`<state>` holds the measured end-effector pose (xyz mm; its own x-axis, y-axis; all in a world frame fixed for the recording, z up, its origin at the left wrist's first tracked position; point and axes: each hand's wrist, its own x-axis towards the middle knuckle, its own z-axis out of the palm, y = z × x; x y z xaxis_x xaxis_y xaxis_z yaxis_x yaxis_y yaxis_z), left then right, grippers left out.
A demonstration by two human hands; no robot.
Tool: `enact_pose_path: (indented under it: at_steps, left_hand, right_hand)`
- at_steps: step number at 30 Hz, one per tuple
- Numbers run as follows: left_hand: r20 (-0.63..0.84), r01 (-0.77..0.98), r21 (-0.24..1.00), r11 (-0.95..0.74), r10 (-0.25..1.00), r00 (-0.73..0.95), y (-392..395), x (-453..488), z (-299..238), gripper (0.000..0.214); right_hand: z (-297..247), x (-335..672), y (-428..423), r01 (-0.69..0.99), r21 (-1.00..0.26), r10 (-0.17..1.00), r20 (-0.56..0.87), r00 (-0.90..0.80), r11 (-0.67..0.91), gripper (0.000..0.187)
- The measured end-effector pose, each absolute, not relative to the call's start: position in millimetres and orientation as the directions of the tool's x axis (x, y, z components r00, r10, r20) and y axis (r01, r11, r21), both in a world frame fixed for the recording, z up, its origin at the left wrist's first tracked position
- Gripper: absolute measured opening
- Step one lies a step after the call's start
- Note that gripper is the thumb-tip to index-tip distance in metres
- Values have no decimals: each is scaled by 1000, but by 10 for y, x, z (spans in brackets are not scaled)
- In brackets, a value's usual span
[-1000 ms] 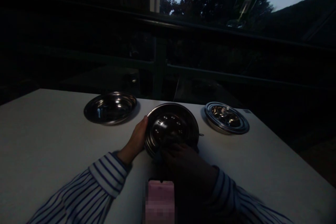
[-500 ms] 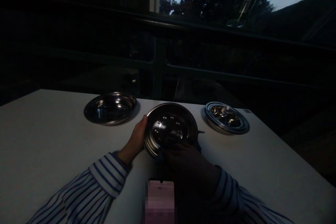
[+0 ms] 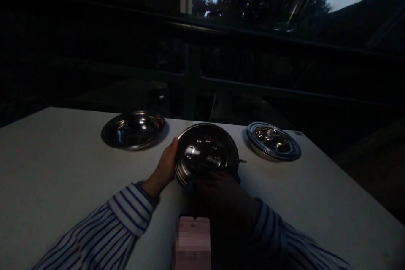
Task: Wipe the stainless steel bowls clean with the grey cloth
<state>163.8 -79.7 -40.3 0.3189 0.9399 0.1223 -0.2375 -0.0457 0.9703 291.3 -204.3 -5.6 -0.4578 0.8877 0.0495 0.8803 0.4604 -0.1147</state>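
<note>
A shiny metal bowl (image 3: 207, 137) is tilted toward me at the middle of the white table. My left hand (image 3: 164, 166) grips its left rim, with the thumb along the outer edge. Over the bowl's near right side lies my right hand (image 3: 223, 192), pressing a dark cloth (image 3: 234, 173) against the inside. Shadow hides most of the right fingers and part of the cloth. A small hook-like tip (image 3: 242, 161) sticks out by the bowl's right edge; I cannot tell what it belongs to.
To the left stands another metal bowl (image 3: 126, 130). Stacked metal dishes (image 3: 292, 154) sit to the right. A phone (image 3: 194, 232) with a lit pinkish screen is on the near side. Behind the white table (image 3: 79, 173) are a dark railing and a bottle (image 3: 299, 0).
My right hand and the cloth have shifted slightly to the left along the bowl's near side. My left hand and the bowl have hardly moved.
</note>
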Motion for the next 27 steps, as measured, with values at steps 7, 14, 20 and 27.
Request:
enact_pose_path:
  at_steps: [7, 14, 20, 27]
  left_hand:
    - [120, -198, 979, -51, 927, 356, -801, 1597, -414, 61]
    - [134, -184, 980, -74, 932, 338, -812, 1605, -448, 61]
    - [136, -186, 980, -74, 930, 343, -826, 1604, -385, 61]
    - [109, -197, 980, -41, 930, 350, -790, 1631, -407, 62]
  right_hand:
    - [-61, 2926, -2034, 878, -133, 888, 56, -456, 459, 33]
    - [-86, 2911, -2038, 875, -110, 880, 124, -458, 471, 31]
    - [-157, 2804, -2052, 892, -101, 890, 178, -420, 441, 42]
    - [-53, 2919, -2056, 902, -83, 906, 28, -422, 423, 26]
